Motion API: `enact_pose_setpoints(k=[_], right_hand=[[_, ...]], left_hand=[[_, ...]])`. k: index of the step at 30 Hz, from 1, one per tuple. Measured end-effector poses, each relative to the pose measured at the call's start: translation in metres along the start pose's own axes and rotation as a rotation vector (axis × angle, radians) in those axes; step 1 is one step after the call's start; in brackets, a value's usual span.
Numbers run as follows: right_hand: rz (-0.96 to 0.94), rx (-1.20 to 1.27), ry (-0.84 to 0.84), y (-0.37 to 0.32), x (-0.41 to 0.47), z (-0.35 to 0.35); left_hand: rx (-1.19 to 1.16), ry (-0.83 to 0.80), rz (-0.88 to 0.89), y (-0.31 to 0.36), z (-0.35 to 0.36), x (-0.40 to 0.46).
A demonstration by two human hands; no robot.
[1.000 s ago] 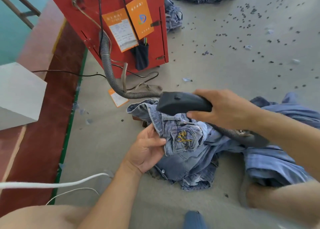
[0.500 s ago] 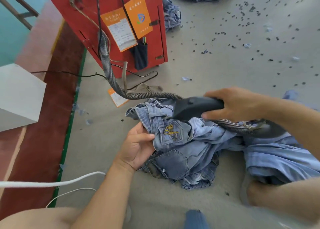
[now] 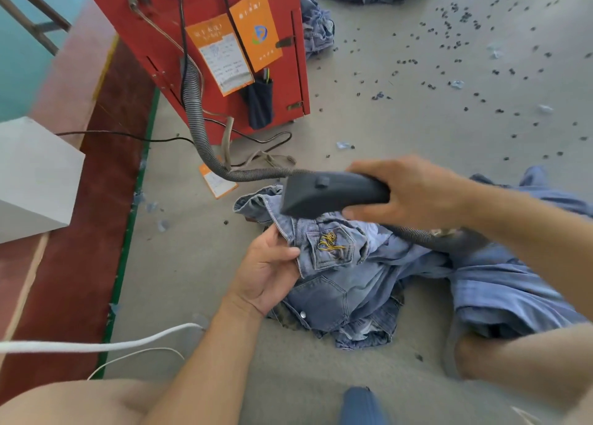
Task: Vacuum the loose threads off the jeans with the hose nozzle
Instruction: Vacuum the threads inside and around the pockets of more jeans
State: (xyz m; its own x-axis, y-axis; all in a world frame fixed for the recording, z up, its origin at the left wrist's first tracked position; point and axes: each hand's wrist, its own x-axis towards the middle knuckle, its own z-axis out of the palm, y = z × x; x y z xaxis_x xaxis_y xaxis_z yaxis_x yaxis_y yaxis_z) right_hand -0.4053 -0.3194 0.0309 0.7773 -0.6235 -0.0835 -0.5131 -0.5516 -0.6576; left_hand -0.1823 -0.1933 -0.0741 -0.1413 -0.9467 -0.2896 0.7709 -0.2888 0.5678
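A grey floor (image 3: 417, 129) is seen, dotted with many small dark bits (image 3: 455, 10). A red cabinet (image 3: 205, 17) is stood on it, and two orange paper cards (image 3: 237, 49) are hung on its side. A dark red strip (image 3: 106, 180) with a green edge is laid along the left. A white box (image 3: 35, 180) is seen there too.

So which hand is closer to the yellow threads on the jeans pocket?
Left. The left hand grips the jeans just beside the yellow threads; the right hand holds the nozzle above them, farther off.
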Motion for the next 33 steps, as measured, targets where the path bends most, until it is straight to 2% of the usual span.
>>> enact_pose_setpoints(k=[3, 6, 8, 10, 12, 14, 17, 20, 22, 24, 27, 29, 33], right_hand=[[0.067, -0.022, -0.122, 0.014, -0.012, -0.023], [0.065, -0.076, -0.289, 0.008, -0.018, -0.005], [0.010, -0.120, -0.243, 0.000, -0.010, 0.016], [-0.014, -0.108, -0.101, -0.005, -0.001, 0.020], [0.003, -0.056, 0.016, 0.000, 0.002, 0.006], [0.042, -0.015, 0.025, 0.010, -0.004, -0.016], [0.099, -0.005, -0.145, 0.023, -0.017, -0.027], [0.108, -0.090, -0.294, 0.017, -0.019, -0.003], [0.097, -0.115, -0.217, 0.013, -0.015, 0.013], [0.132, -0.128, -0.041, 0.011, -0.008, 0.014], [0.219, -0.084, 0.216, 0.017, -0.006, -0.007], [0.247, -0.001, 0.257, 0.023, -0.013, -0.027], [0.265, 0.064, 0.175, 0.019, -0.032, -0.042]], left_hand=[[-0.035, 0.023, 0.025, 0.005, -0.002, 0.001], [-0.039, 0.037, 0.036, 0.003, -0.001, 0.002], [-0.022, 0.060, 0.047, -0.001, 0.002, 0.003], [-0.024, 0.044, 0.056, -0.003, 0.003, 0.004], [-0.046, 0.016, 0.049, -0.002, 0.003, 0.004], [-0.076, 0.021, 0.049, 0.001, 0.003, 0.003], [-0.110, 0.043, 0.065, 0.002, 0.004, 0.003], [-0.109, 0.049, 0.073, 0.000, 0.003, 0.005], [-0.154, 0.042, 0.072, -0.003, 0.002, 0.006], [-0.206, 0.007, 0.067, -0.003, 0.001, 0.006], [-0.093, 0.001, 0.021, -0.001, 0.005, 0.006], [0.034, 0.071, 0.010, -0.002, 0.008, 0.007], [0.281, 0.158, 0.082, -0.013, 0.020, 0.011]])
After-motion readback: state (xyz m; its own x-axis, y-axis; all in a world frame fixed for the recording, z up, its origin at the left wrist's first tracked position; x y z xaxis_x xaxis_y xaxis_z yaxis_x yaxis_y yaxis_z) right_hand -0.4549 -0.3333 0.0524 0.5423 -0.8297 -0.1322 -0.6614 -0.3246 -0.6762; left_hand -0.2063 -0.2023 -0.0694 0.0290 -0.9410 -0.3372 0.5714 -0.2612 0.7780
